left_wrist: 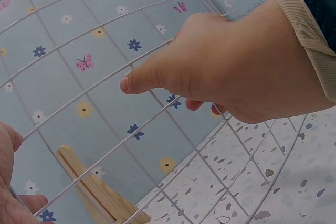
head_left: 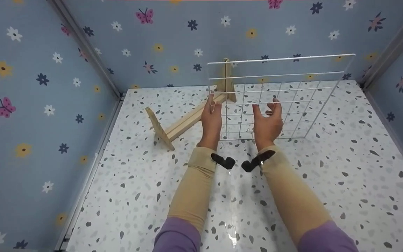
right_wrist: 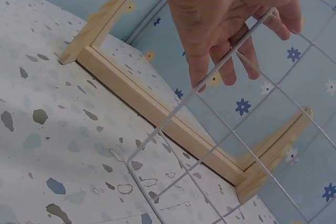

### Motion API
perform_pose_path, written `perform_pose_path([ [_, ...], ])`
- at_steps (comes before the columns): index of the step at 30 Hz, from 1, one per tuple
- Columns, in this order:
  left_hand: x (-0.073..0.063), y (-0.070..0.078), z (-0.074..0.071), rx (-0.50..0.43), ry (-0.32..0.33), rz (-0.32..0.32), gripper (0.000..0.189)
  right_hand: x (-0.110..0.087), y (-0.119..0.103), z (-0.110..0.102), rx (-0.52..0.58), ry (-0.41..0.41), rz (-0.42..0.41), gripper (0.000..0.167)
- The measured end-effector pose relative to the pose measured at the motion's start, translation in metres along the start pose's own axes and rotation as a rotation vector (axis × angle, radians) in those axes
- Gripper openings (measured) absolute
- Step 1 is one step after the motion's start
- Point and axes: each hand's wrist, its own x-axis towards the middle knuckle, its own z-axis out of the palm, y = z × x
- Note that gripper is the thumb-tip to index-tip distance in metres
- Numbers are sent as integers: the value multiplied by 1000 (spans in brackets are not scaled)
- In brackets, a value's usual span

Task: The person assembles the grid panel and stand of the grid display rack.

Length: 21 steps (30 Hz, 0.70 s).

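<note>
A white wire grid panel point(head_left: 303, 102) stands nearly upright and tilted in front of me, its lower edge close over the table. My left hand point(head_left: 211, 122) grips its left edge, the edge wire lying between thumb and fingers; the right wrist view shows the fingers behind that wire. Farther along the panel, my right hand point(head_left: 268, 123) holds the grid, thumb in front and fingers curled behind the wires point(left_wrist: 105, 77). Behind and left of the panel is a light wooden stand point(head_left: 187, 120) with two uprights joined by a grooved crossbar point(right_wrist: 147, 111). The panel overlaps its far upright.
The white speckled table point(head_left: 145, 203) lies under everything. Blue walls point(head_left: 173, 38) with flowers and butterflies enclose it at the back, left and right. Grey metal strips point(head_left: 86, 45) run along the corners.
</note>
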Motion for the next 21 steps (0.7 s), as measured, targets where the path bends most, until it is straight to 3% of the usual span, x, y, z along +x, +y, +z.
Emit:
perform_pose_path([
  [6, 0, 1, -1, 3, -4, -3, 52, 3, 1, 3, -6, -11, 18, 70],
  [15, 1, 3, 0, 20, -7, 0, 52, 7, 6, 3, 150, -56, 7, 59],
  [21, 1, 2, 0, 31, 6, -9, 51, 7, 9, 2, 156, -66, -23, 59],
])
